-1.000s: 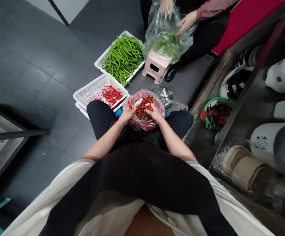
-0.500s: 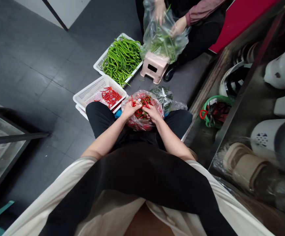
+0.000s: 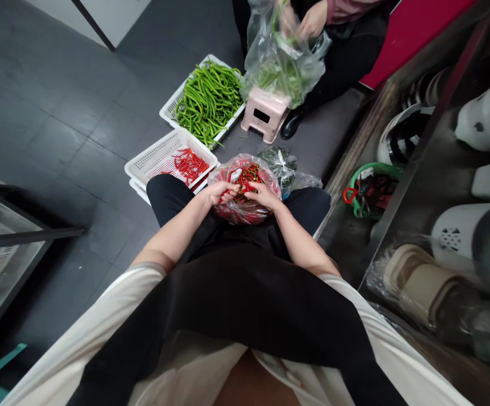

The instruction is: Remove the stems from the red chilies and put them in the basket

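Observation:
A clear plastic bag (image 3: 245, 213) of red chillies with green stems (image 3: 251, 172) rests between my knees, its mouth open. Over its left side my left hand (image 3: 219, 193) is closed around red chillies, with red showing between the fingers. My right hand (image 3: 265, 195), on the bag's right side, pinches a red chilli by the fingertips. Both hands' fingertips nearly meet above the pile. To the left, a white perforated basket (image 3: 147, 163) holds a small heap of stemless-looking red chillies (image 3: 189, 164).
Beyond it stands a white basket (image 3: 169, 111) of long green chillies (image 3: 211, 101). A co-worker's hands (image 3: 310, 22) reach into a plastic bag of greens (image 3: 285, 79) on a pink stool (image 3: 265, 113). A tied bag of dark greens (image 3: 281, 166) lies nearby. Shelves hold a green basket (image 3: 361, 206).
My left hand has turned and drawn slightly left and down; the chilli that stood upright in it is no longer upright. The co-worker's hands have moved up and closer together.

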